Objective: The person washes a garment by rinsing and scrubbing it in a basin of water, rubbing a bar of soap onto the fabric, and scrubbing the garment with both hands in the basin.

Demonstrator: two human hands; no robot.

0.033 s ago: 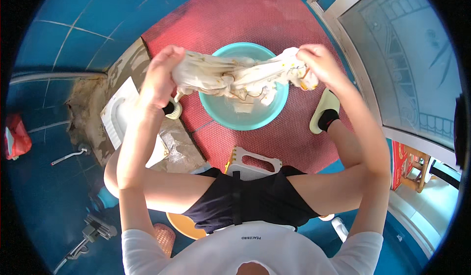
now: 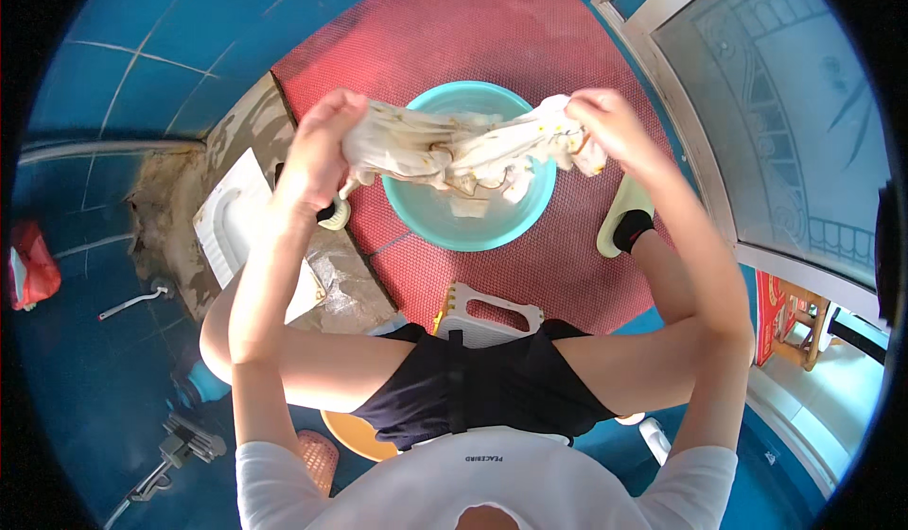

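A wet white garment [image 2: 416,147] with small yellow-orange patterning is stretched sideways between my two hands. Its left end is bunched in my closed left hand [image 2: 322,147]. At the other end, the fingers of my right hand [image 2: 613,125] close around a gathered part, with a loose fold hanging beneath. Below the garment stands a round turquoise basin [image 2: 413,220] holding cloudy water. A pale squarish patch [image 2: 469,208] shows in the basin; I cannot tell what it is. The garment covers the basin's middle.
Under the basin lies a red textured mat [image 2: 530,19]. A white squat toilet [image 2: 225,207] is set at the left, beside blue tiled walls. A white-grey stool [image 2: 492,324] is beneath me. A framed glass door [image 2: 785,104] stands at right, near my pale green slipper [image 2: 624,204].
Both hands have come slightly closer together, the left moving a little to the right. The garment is a bit less stretched, and both hands keep hold of it.
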